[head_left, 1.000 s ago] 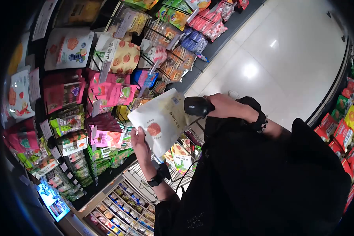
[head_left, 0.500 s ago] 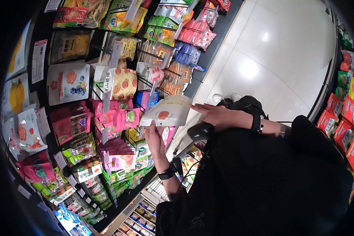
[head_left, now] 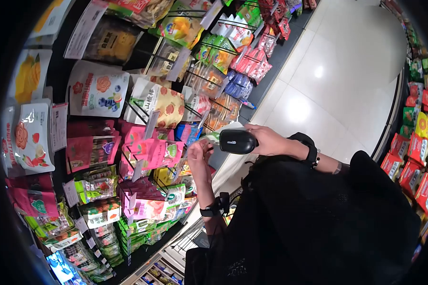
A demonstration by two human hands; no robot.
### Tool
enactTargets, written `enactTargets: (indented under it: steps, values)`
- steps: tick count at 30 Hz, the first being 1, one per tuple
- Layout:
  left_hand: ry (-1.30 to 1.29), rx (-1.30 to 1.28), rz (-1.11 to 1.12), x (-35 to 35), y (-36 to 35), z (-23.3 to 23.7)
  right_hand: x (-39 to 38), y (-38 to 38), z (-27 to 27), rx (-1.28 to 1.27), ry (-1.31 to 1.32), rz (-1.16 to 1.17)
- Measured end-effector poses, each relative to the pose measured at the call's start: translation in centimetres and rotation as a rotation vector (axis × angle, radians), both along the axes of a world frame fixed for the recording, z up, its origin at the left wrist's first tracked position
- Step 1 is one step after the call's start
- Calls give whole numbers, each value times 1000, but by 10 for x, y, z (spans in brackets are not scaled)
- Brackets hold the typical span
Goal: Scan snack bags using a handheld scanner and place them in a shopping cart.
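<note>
My right hand (head_left: 271,141) is wrapped round a black handheld device (head_left: 238,141) with a rounded head. Behind and above the device, part of a pale pouch (head_left: 231,126) shows; the rest of it is hidden. To the left, my left hand (head_left: 199,153) has its fingers curled together near the pouch's left end, and whether they grip it is unclear. Beside that hand hang pink snack bags (head_left: 152,153) on shelf hooks. Above are a cream pouch with red fruit prints (head_left: 170,108) and a white pouch with blueberries (head_left: 99,90).
Hanging snack bags and price tags fill the rack on the left, whose dark edge (head_left: 284,57) runs beside the pale tiled floor (head_left: 318,95). Red packets (head_left: 419,147) line another shelf on the right. A wire basket or rack (head_left: 188,240) is at the lower middle.
The pale pouch, earlier broad side up between my hands, is now mostly hidden behind the black device. The device has moved up and left in view. My left hand's fingers have curled, and the view has shifted.
</note>
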State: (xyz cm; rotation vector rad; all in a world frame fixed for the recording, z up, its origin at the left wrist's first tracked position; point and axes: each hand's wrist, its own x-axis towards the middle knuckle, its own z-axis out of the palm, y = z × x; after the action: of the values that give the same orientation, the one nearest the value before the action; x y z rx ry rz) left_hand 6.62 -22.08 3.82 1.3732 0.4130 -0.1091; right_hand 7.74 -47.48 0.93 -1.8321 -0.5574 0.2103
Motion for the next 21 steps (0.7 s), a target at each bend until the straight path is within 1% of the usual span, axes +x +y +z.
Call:
enactTargets:
  steps: [2, 3, 6, 7, 10, 11, 14, 15, 16, 18, 21]
  values:
    - [-81, 184, 67, 4, 17, -20, 5, 1, 9, 21, 86, 21]
    - [-119, 277, 100, 6, 20, -22, 7, 3, 9, 46, 91, 23]
    - [-194, 246, 90, 10, 21, -25, 13, 13, 10, 123, 110, 28]
    - [-170, 102, 34, 13, 22, -24, 16, 16, 11, 146, 122, 29]
    - [-71, 46, -24, 21, 38, -42, 20, 26, 24, 219, 226, -9]
    - [-27, 74, 81, 20, 36, -47, 23, 27, 28, 242, 273, -29]
    - [-78, 71, 39, 24, 34, -47, 30, 33, 23, 360, 426, -92]
    - [-70, 114, 63, 27, 26, -34, 34, 33, 25, 311, 443, -97]
    - [-87, 189, 82, 30, 22, -27, 40, 34, 21, 349, 404, -84]
    - [-92, 54, 144, 38, 22, -34, 56, 37, 16, 321, 388, -63]
    - [-67, 118, 217, 52, 26, -31, 90, 46, 15, 277, 382, 14]
